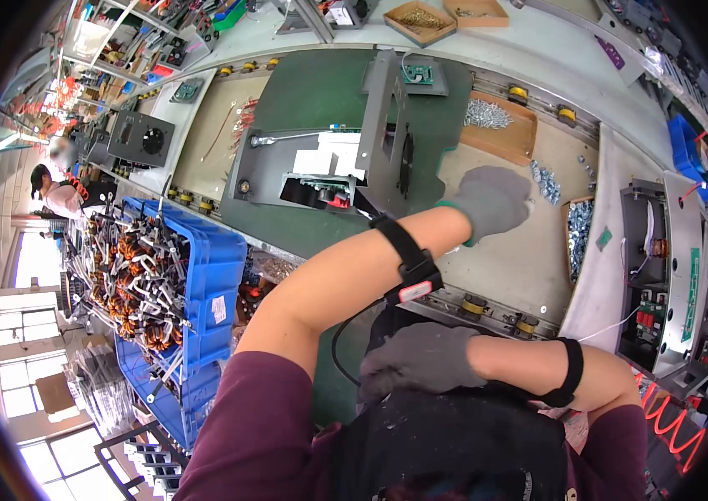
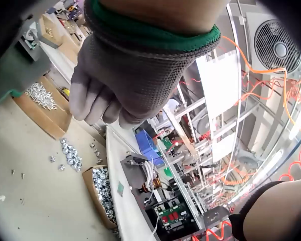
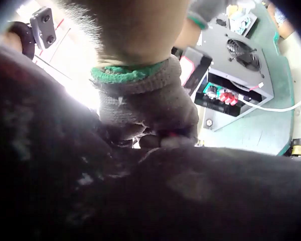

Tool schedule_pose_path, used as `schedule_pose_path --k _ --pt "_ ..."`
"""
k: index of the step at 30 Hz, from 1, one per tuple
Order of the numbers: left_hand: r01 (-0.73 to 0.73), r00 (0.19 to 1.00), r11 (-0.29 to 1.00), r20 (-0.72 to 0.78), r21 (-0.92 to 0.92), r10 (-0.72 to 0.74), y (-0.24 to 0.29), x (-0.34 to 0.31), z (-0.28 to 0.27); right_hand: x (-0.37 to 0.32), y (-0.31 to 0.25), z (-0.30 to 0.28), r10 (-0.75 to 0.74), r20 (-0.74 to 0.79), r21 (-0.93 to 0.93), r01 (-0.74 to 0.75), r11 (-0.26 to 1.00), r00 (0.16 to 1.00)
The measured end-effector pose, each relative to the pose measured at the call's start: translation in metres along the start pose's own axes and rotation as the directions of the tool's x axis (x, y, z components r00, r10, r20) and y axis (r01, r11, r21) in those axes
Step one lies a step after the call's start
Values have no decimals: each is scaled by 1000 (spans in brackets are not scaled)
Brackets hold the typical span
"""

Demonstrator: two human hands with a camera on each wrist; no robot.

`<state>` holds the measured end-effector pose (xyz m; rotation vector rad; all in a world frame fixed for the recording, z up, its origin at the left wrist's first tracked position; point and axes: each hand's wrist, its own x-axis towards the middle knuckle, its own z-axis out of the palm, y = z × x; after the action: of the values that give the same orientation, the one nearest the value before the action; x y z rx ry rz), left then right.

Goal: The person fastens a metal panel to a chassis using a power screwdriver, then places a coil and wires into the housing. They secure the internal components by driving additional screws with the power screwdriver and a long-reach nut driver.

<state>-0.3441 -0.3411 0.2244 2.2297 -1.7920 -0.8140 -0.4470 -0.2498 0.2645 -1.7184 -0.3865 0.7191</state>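
Note:
My gloved left hand [image 1: 491, 204] is held out over the pale bench surface, beside a small pile of nuts [image 1: 546, 182]. In the left wrist view its fingers [image 2: 93, 103] hang loosely bent, with nothing seen in them; the thumb is hidden. At my waist, my gloved right hand [image 1: 420, 359] lies against the dark apron [image 1: 445, 434]. Its fingertips are mostly hidden by cloth in the right wrist view, and I cannot tell whether they grip anything. Left of the left hand, a grey metal housing [image 1: 383, 125] with an opening and electronics inside stands on the green mat [image 1: 287, 92].
A cardboard tray of screws [image 1: 496, 125] and a box of nuts [image 1: 579, 238] flank the left hand. Right of them stands an opened unit [image 1: 650, 275] with circuit boards. A blue crate [image 1: 212, 284] full of wired parts sits at left. Rollers [image 1: 475, 305] line the bench's near edge.

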Motion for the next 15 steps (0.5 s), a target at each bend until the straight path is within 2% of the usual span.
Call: schedule_pose_path --k 1,2,4,6,7,9,10,11,13,15 --pt "-6 998 998 61 57 2 9 3 -4 7 -8 -4 2 2 -4 -2 1000 1000" --pt "-5 998 998 56 56 2 16 4 -6 12 -16 -9 3 47 -24 -1 1000 999" --pt "-97 994 990 58 98 92 28 7 -9 31 -19 -4 10 94 -53 -5 999 996" --pt "-107 993 991 52 76 104 39 12 -10 57 -1 17 -49 -154 -2 49 999 987" --pt "-116 992 992 53 56 113 45 12 -14 61 -6 15 -47 -155 -7 47 999 987" --pt "-133 990 991 43 26 132 60 14 -24 64 -15 9 122 -240 204 -73 976 963" --pt "-148 988 989 40 -7 148 66 15 -28 64 -16 9 122 -241 200 -73 977 963" --pt "-149 988 989 36 -3 149 72 16 -32 64 -15 9 70 -230 192 -25 981 971" --pt "-222 975 968 -53 -115 217 81 16 -32 65 -14 14 -35 -202 186 73 980 979" --pt "-270 963 957 -51 -103 266 83 17 -27 67 -14 20 -146 -169 182 176 967 975"
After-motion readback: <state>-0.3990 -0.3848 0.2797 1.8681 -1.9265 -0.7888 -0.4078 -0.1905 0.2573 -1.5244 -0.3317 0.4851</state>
